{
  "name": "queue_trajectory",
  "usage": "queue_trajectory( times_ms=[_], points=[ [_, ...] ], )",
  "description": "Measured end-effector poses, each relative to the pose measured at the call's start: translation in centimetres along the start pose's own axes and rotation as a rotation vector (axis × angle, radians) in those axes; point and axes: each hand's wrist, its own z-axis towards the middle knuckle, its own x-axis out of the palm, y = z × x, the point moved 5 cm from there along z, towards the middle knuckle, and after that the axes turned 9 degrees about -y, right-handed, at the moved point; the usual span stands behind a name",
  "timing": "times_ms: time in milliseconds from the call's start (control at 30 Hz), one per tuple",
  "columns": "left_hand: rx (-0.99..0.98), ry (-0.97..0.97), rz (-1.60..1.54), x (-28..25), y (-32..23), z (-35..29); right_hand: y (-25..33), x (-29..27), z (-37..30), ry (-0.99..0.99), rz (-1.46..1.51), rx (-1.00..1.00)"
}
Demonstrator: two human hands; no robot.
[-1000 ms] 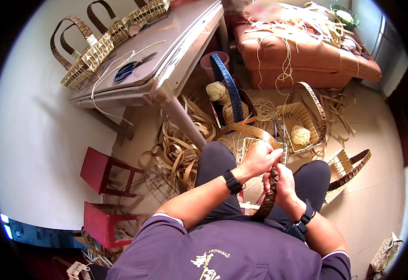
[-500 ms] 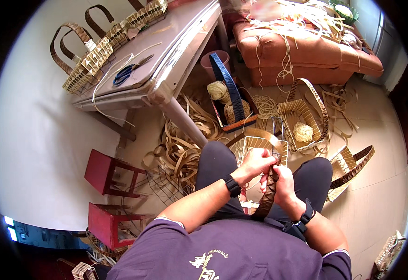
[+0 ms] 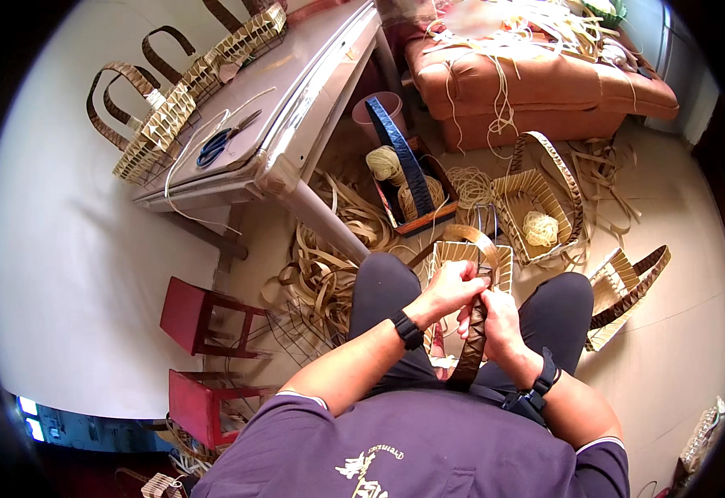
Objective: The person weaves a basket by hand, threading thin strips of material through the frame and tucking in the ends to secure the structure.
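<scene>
Strip-strewn floor [image 3: 661, 212] is surrounding a basket [image 3: 452, 251], seemingly steadied between the knees [image 3: 385, 286], its brown handle [image 3: 469, 355] being grasped by the right hand [image 3: 501, 322] while the left hand [image 3: 452, 292] is pinching a tan strip [image 3: 480, 238].

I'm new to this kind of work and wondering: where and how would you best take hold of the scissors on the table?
Probably by the blue handle loops, from above and from the table's near end. The scissors lie flat, loops toward that end and blades pointing away, so fingers would stay clear of the cutting part.
</scene>
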Motion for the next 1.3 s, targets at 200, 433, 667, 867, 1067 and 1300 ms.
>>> queue_trajectory(
  times_ms=[200,433,667,867,1067,1300],
  points=[
    [-0.037,-0.078,-0.028,-0.1,0.1,-0.2,1.4,0.5,-1.0,0.069,-0.008,0.092],
    [-0.246,-0.128,-0.398,2.2,-0.5,-0.9,4.9,-4.1,3.8,0.056,-0.16,-0.248],
    [-0.238,-0.091,-0.534,2.6,-0.2,-1.0,3.2,-3.3,6.4,0.488,0.097,0.096],
    [-0.212,-0.062,-0.749,2.6,-0.6,-1.9,4.3,-3.1,6.8,0.594,-0.067,-0.02],
    [0.009,-0.077,-0.557,2.2,-1.2,-2.2,1.8,-3.2,6.9,0.65,0.19,0.214],
    [0.262,-0.151,-0.295,1.8,-0.9,0.3,1.6,-3.4,7.7,0.557,0.235,0.134]
  ],
)
